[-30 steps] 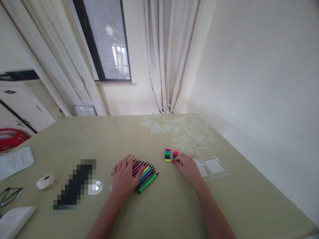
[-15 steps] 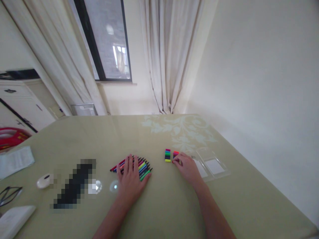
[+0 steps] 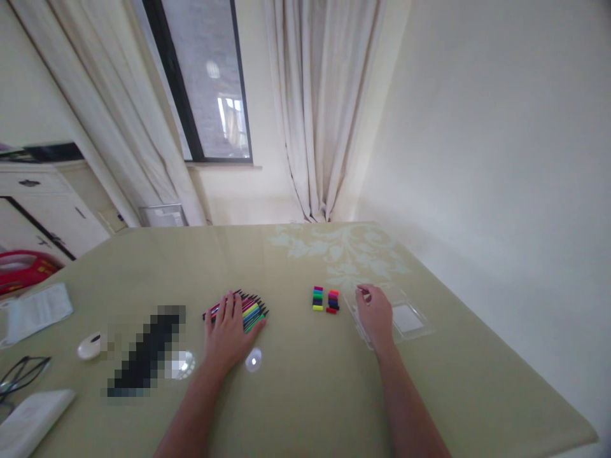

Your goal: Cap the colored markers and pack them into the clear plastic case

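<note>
My left hand (image 3: 226,331) lies flat with spread fingers over a row of slim coloured felt-tip pens (image 3: 251,310), their black tips pointing up and right. The palm and fingers hide part of the pens. To their right stand two short columns of small coloured pen caps, a left column (image 3: 317,298) and a right column (image 3: 333,301). Beyond these, my right hand (image 3: 375,313) is over the left half of a clear plastic case (image 3: 420,316). Its fingers are curled together near the case's upper left edge; whatever they hold, if anything, is hidden.
On the left are a pixelated dark object (image 3: 146,353), a white mouse (image 3: 90,346), glasses (image 3: 23,375), a white box-like item (image 3: 41,416) and a pale blue packet (image 3: 41,312). A wall (image 3: 477,191) runs along the table's right side.
My right hand has moved right from the right cap column to the plastic case, uncovering the caps. My left hand and the pens have shifted slightly left.
</note>
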`<state>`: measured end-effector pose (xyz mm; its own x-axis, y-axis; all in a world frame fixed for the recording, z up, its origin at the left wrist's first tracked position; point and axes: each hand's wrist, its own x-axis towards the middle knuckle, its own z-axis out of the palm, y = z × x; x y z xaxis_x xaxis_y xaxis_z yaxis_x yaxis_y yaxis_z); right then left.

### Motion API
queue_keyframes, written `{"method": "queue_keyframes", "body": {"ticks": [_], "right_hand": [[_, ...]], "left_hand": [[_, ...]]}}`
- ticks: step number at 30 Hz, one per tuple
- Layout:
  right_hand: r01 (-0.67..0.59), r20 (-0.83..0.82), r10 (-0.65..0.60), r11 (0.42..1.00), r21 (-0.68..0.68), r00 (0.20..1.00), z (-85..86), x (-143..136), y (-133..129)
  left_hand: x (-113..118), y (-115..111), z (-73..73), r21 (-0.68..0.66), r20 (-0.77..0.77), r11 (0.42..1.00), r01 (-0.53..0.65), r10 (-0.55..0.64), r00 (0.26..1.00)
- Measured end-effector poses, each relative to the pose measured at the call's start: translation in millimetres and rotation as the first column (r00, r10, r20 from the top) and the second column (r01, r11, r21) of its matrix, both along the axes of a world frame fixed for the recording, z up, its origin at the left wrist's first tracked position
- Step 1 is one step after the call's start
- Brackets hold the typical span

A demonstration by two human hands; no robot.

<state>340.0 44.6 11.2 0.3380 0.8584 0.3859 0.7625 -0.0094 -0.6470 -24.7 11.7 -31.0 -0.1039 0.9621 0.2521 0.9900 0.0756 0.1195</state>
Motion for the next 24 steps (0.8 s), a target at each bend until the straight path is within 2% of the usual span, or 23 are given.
{"method": "queue_keyframes", "body": {"ticks": [3, 7, 11, 14, 18, 21, 24], "right_hand": [[0.058, 0.011, -0.058, 0.998, -0.025, 0.998, -2.8, 8.7, 2.9], [0.156, 0.147, -0.146, 0.986, -0.063, 0.978, -1.2, 17.2, 2.7], [0.251, 0.239, -0.205, 0.951, -0.182, 0.949, 1.7, 24.1, -0.5], [0.232, 0.25, -0.166, 0.936, -0.265, 0.954, -0.2, 27.1, -1.7], [0.217, 0.255, -0.147, 0.937, -0.275, 0.956, -3.4, 28.3, -2.1], [0.222, 0.298, -0.152, 0.951, -0.215, 0.942, -1.4, 22.6, -2.5], [0.113, 0.307, -0.073, 0.987, -0.115, 0.949, 3.0, 4.7, -3.1]], "left_hand": [[-5.7, 2.0, -1.5, -0.007, -0.018, 1.0, -0.021, 0.021, 1.0], [-7.0, 1.5, -2.1, 0.027, -0.05, 0.999, -0.028, 0.03, 0.998], [-6.2, -0.2, -1.7, 0.054, -0.041, 0.998, -0.041, 0.044, 0.998], [-6.9, 0.5, -2.6, 0.02, -0.057, 0.999, -0.029, 0.03, 0.998], [-9.6, 3.1, -7.0, 0.016, -0.08, 1.0, -0.007, 0.008, 0.997], [-11.6, 5.6, -10.6, 0.033, -0.077, 0.999, 0.018, -0.015, 0.997], [-12.1, 8.7, -11.8, 0.041, -0.066, 0.998, 0.045, -0.042, 0.997]]}}
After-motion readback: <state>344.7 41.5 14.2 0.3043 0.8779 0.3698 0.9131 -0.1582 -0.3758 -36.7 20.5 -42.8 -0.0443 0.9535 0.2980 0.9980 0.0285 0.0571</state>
